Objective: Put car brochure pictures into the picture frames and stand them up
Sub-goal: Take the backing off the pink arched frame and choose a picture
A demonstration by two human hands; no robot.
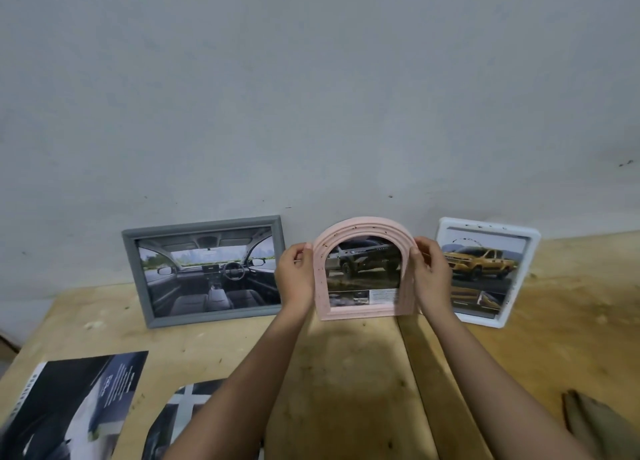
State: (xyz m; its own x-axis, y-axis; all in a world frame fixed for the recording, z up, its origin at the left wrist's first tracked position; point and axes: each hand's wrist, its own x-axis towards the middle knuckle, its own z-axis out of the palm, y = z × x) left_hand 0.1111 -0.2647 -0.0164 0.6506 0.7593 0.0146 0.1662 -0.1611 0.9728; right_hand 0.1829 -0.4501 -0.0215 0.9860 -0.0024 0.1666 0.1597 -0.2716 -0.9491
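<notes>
A pink arched frame (363,313) with a dark truck picture stands upright on the wooden table (346,373), close to the wall. My left hand (294,279) grips its left edge and my right hand (429,276) grips its right edge. To the left, a grey rectangular frame (138,272) holding a car interior picture leans against the wall. To the right, a white frame (519,272) with a yellow pickup picture stands tilted.
Two dark brochure sheets lie flat at the front left, one (69,407) near the table edge and one (180,421) partly under my left forearm. A brownish object (588,421) sits at the front right. A grey wall (311,96) rises right behind the frames.
</notes>
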